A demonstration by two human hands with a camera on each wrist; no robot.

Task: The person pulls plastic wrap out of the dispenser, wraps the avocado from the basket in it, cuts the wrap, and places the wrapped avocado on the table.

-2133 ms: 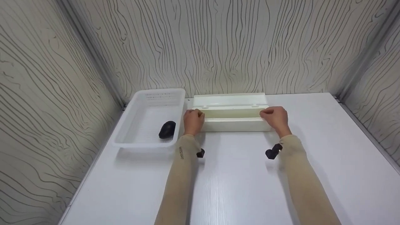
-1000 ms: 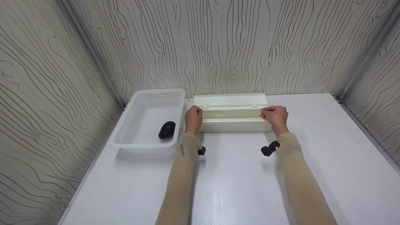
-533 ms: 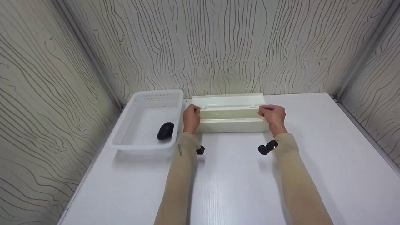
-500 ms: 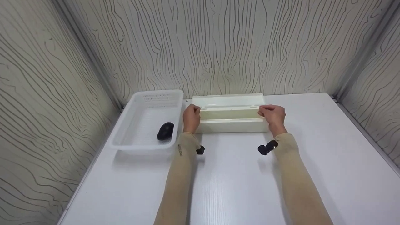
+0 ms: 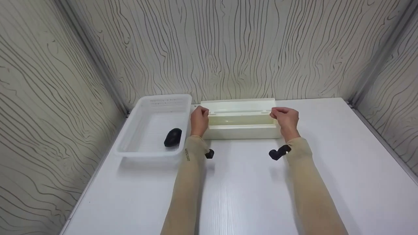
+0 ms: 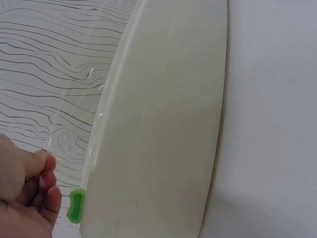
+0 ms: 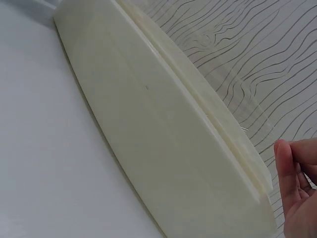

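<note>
A long off-white cling film dispenser box (image 5: 241, 132) lies at the back of the table with its lid (image 5: 238, 105) raised behind it. My left hand (image 5: 199, 120) pinches one corner of a sheet of clear cling film (image 6: 72, 116) above the box's left end. At the right end my right hand (image 5: 286, 120) pinches the film's other corner between thumb and fingers. The sheet rises from the box and is barely visible in the head view. A green slider (image 6: 76, 205) sits on the box's edge below my left hand.
A white plastic basket (image 5: 130, 130) stands left of the box, close to my left hand. Inside it lies a black oval object (image 5: 173, 137), perhaps a computer mouse. Wood-patterned walls (image 5: 235, 49) border the table (image 5: 241, 189) at the back and sides.
Both hands have risen slightly from the box, drawing the cling film up. The box, basket and black object stay in place; the head view has shifted a little.
</note>
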